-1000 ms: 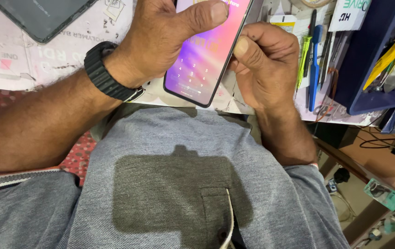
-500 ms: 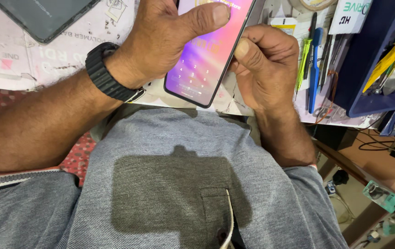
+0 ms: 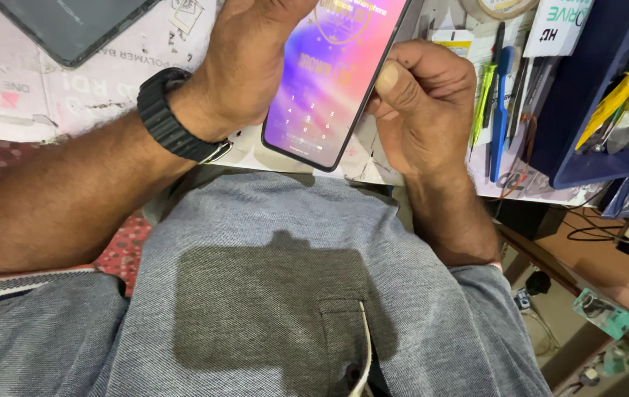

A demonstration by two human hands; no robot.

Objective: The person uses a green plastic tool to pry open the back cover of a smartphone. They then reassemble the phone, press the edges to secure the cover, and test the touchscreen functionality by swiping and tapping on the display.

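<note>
My right hand (image 3: 425, 110) pinches the smartphone (image 3: 333, 81) by its right edge above the bench; my left hand (image 3: 248, 66) clasps the opposite side. Light, rigid, slick glass, likely fragile: edges grip safest.

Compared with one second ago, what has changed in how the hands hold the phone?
Almost nothing. The left hand and right hand grip the lit phone as before; the left thumb now lies out of view. The dark tablet and blue tray stayed put.
</note>
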